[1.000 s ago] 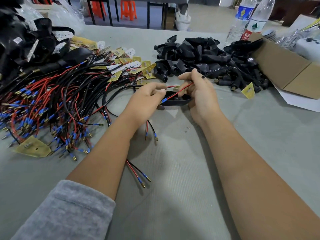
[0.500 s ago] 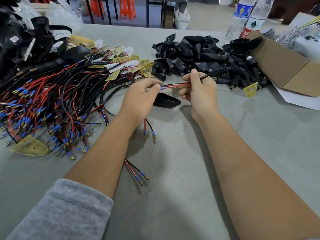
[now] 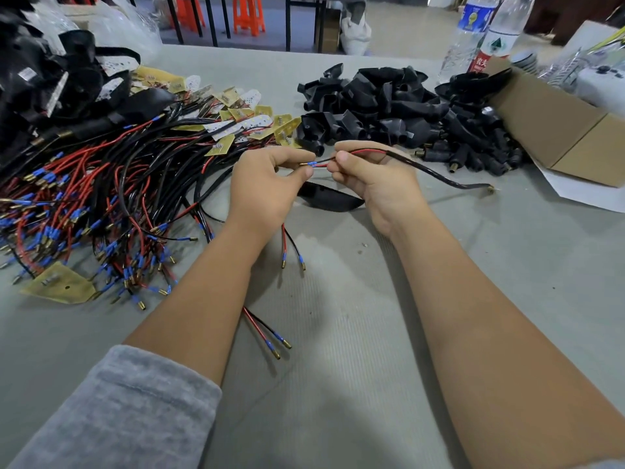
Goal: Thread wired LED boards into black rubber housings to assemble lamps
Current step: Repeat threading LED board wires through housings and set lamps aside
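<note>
While the left hand (image 3: 267,184) pinched the blue-sleeved tips of the red-and-black wire pair (image 3: 338,159), the right hand (image 3: 375,179) gripped its sheath, probably aligning them for threading; the black rubber housing (image 3: 329,198) lay beneath on the grey table (image 3: 338,367).

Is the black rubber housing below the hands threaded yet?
No. The black rubber housing lies on the table; both hands hold the wire pair above it.

An assembly workshop: a grey bench (image 3: 355,384) heaped with wired boards (image 3: 111,194), black rubber housings (image 3: 399,110) and a cardboard box (image 3: 554,130), orange stools (image 3: 248,15) behind.
</note>
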### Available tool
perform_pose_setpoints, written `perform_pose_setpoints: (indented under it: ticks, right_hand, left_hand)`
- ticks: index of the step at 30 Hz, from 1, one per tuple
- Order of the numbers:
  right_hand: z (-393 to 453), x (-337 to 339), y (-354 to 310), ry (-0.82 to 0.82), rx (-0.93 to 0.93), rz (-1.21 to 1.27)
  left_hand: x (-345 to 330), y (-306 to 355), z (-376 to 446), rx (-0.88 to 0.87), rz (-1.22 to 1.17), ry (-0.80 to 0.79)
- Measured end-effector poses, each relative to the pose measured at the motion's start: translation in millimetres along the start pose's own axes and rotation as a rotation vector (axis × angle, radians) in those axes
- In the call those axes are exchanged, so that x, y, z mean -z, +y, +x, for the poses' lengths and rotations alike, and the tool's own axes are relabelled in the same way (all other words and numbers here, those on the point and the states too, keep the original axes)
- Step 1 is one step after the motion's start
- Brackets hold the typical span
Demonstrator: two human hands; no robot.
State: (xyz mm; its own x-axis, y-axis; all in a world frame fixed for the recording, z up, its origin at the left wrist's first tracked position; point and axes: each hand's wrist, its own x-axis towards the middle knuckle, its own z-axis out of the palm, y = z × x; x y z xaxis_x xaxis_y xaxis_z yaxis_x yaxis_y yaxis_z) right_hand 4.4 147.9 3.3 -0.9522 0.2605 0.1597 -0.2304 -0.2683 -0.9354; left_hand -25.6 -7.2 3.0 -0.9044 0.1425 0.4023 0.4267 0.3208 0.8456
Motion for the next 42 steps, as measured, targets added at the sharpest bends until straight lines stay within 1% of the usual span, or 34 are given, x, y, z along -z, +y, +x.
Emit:
perform_pose_setpoints:
  ticks: [6,8,10,12,13,17,19,21,23,28,30,33,35,38,42]
  right_hand:
    - [-0.8,2.5,-0.5,0.011,0.000,-0.115]
    - [-1.4,1.8,-0.6,0.029,-0.003,-0.137]
    - [-1.0,0.6,-0.2,0.066,-0.020,-0.138]
    - [0.5,-0.5,0.6,0.118,-0.044,-0.104]
    - [1.5,-0.8,0.9,0.147,-0.056,-0.081]
    - [4.8,1.0,3.2,0.235,-0.044,-0.090]
    - [5.3,2.0,3.7,0.257,-0.010,-0.101]
    - [5.5,2.2,3.2,0.269,0.028,-0.097]
    - [5.3,0.9,1.2,0.258,0.053,-0.046]
    - [1.4,-5.2,-5.3,0.145,0.039,0.100]
    - [-0.5,-6.6,-7.2,0.106,0.023,0.126]
    - [-3.9,-7.6,-8.8,0.035,-0.004,0.078]
    - [-5.8,-7.7,-7.5,0.005,-0.005,-0.058]
    - [-8.0,-8.0,-4.4,0.019,-0.005,-0.281]
    - [-8.9,-9.0,-3.6,0.058,0.001,-0.375]
  left_hand:
    - [2.0,-0.6,-0.3,0.016,-0.045,-0.002]
    - [1.4,-0.2,-1.2,0.027,-0.036,-0.029]
    - [-0.1,-0.8,-2.1,0.081,0.065,-0.092]
    - [-1.4,-2.0,-3.3,0.134,0.226,-0.165]
    - [-2.0,-1.5,-4.1,0.133,0.300,-0.203]
    - [-3.8,1.7,-3.4,0.043,0.620,-0.317]
    - [-3.3,-0.2,-1.9,-0.011,0.665,-0.309]
    - [-3.2,-3.3,-1.8,-0.026,0.592,-0.259]
    - [-2.3,-4.7,-3.1,0.021,0.464,-0.178]
    - [2.4,1.5,-2.0,0.076,0.369,0.111]
    - [4.1,1.8,-0.4,0.117,0.276,0.161]
    - [4.6,-0.9,0.6,0.172,0.223,0.156]
    - [4.0,-2.7,0.9,0.167,0.167,0.147]
    - [2.3,-1.7,-0.4,0.120,0.022,0.121]
    - [0.2,1.1,-2.9,0.049,-0.159,0.046]
